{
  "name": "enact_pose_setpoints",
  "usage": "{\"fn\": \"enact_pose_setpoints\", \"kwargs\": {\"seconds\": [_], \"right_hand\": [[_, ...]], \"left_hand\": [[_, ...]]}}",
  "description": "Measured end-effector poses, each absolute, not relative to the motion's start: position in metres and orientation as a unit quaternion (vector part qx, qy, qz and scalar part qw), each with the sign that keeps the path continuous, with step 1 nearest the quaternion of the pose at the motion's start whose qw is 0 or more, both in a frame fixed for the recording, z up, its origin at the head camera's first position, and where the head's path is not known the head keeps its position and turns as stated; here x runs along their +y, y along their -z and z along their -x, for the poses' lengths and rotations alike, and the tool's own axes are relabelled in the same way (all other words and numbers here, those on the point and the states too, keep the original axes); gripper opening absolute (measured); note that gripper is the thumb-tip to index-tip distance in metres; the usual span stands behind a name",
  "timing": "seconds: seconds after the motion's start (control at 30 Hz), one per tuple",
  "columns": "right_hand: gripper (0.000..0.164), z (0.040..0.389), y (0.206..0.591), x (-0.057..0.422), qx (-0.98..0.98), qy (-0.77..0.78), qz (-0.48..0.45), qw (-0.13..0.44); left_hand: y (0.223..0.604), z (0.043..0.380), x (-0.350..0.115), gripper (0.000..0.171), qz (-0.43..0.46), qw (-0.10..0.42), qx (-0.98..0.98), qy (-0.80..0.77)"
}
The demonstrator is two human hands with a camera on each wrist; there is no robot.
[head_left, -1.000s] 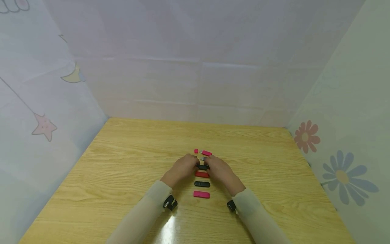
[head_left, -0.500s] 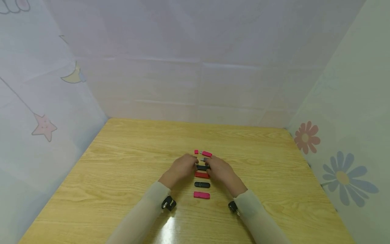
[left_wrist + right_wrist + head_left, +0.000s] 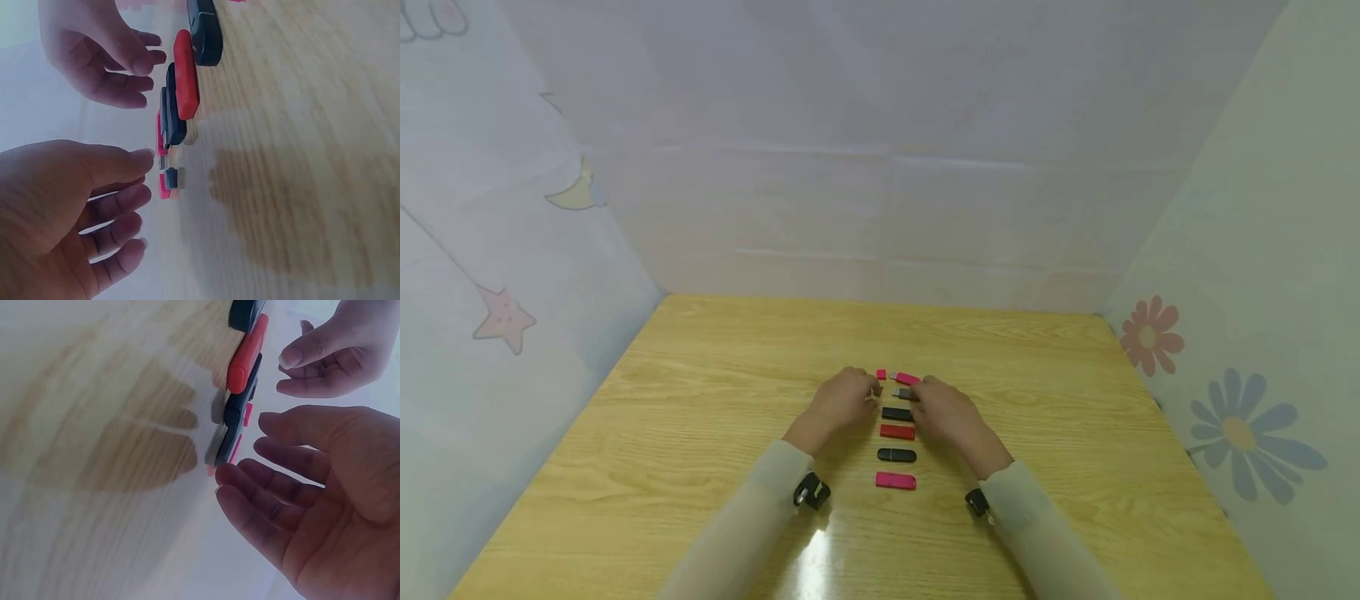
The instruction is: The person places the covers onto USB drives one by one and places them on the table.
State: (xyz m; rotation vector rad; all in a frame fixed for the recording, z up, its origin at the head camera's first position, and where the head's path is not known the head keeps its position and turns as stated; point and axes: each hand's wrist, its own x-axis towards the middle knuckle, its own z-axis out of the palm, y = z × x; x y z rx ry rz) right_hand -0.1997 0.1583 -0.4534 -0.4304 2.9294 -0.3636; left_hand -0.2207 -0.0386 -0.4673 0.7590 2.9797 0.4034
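Observation:
Capped USB flash drives lie in a column on the table: pink (image 3: 896, 481), dark with a light band (image 3: 897, 455), red (image 3: 897, 432) and black (image 3: 897, 413). Beyond them, an uncapped grey flash drive (image 3: 904, 394) shows its metal plug. Farthest is an uncapped pink flash drive (image 3: 906, 378), its pink cap (image 3: 882, 375) apart to the left. My left hand (image 3: 838, 400) hovers with loosely bent fingers beside a small dark cap (image 3: 171, 178), holding nothing. On the other side, my right hand (image 3: 951, 415) has relaxed, parted fingers near the grey and black drives' right ends, also holding nothing.
The wooden table (image 3: 737, 350) extends around the column on all sides. Pale printed sheets (image 3: 887, 200) enclose its back and sides. A black strap device (image 3: 812, 492) sits on the left wrist, and another (image 3: 977, 502) on the right.
Both hands have drawn away from the black flash drive, the left one leftward and the right one slightly rightward. More of the black and grey drives shows between them.

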Motion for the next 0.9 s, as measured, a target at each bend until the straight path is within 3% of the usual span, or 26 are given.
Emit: {"fn": "enact_pose_setpoints", "kwargs": {"seconds": [0.33, 0.9], "right_hand": [[0.025, 0.21, 0.456, 0.157, 0.98, 0.117, 0.148, 0.068], [0.02, 0.218, 0.461, 0.154, 0.981, 0.112, 0.135, 0.084]], "left_hand": [[0.466, 0.23, -0.034, 0.024, -0.223, 0.04, 0.968, -0.106], [0.474, 0.239, -0.03, 0.028, -0.223, 0.056, 0.968, -0.098]]}}
